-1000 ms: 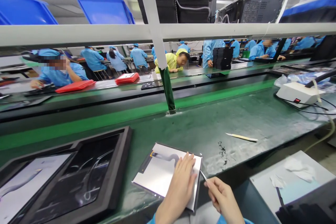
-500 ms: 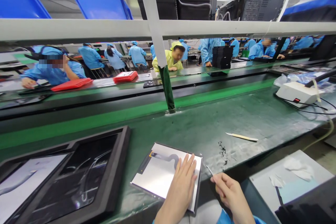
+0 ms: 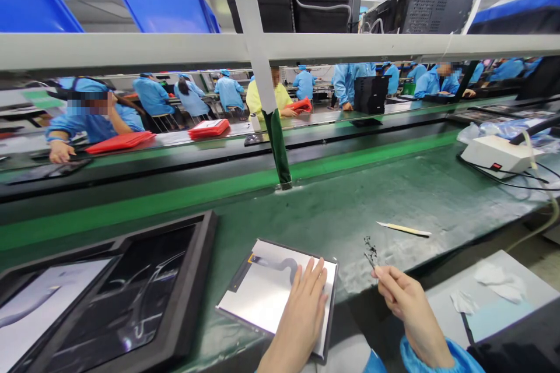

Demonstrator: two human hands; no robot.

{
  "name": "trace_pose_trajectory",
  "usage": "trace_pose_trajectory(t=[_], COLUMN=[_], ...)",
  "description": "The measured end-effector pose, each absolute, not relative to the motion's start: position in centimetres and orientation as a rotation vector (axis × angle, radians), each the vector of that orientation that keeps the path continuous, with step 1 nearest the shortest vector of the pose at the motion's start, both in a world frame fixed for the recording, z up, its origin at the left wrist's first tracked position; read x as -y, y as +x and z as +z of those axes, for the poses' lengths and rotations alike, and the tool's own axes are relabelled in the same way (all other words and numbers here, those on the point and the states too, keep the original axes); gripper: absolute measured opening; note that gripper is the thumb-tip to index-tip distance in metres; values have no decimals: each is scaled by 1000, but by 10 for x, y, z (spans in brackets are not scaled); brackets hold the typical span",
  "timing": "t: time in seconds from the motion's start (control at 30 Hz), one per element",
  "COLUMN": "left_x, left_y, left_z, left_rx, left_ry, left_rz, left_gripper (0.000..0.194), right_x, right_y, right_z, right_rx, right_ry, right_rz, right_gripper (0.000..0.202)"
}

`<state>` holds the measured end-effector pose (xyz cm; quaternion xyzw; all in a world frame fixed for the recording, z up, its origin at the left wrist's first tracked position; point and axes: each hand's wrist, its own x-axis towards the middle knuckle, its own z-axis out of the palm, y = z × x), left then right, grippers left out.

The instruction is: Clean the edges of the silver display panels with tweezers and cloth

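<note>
Grip of the bare right hand (image 3: 405, 297), emerging from a blue cuff, is closed on a slim, pointed tool (image 3: 373, 266) to the right of the rectangular silver-backed display panel with dark edges (image 3: 258, 297). The tool's tip is at a small scatter of thin black scraps (image 3: 370, 246), also right of the panel; whether it touches them is too small to tell. The bare left hand (image 3: 301, 306) lies palm down on the panel's right half, fingers extended, its grip open. The panel rests flat on the glossy green counter (image 3: 332, 204), near its front edge, with a curved grey ribbon (image 3: 275, 264) across its upper part.

Farther right of the panel, beyond the scraps, lies a pale-yellow-handled knife with a narrow blade (image 3: 405, 229). Left of the panel sits a thick black foam tray (image 3: 198, 288), carrying a glossy black sheet (image 3: 126, 297) and another silver-backed panel (image 3: 56, 291). Well to the right and behind the panel stands a white box-shaped device with a red switch (image 3: 499, 156). Far behind the panel, a person in yellow (image 3: 254, 99), partly hidden by a post wrapped in green (image 3: 279, 151), holds a flat red item (image 3: 301, 106).
</note>
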<state>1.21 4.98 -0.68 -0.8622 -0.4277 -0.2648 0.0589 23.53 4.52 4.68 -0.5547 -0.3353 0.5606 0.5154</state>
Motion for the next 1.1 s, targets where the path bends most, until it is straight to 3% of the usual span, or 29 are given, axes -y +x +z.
trace_pose_trajectory(t=[1.1], left_x=[-53], left_y=[8], left_z=[-13], left_rx=[1266], left_ry=[-2578], left_rz=[-777], left_gripper=[43], right_x=[-69], right_y=[261], right_z=[88], right_rx=[648], right_ry=[-1321], right_rz=[1167], right_gripper=[68])
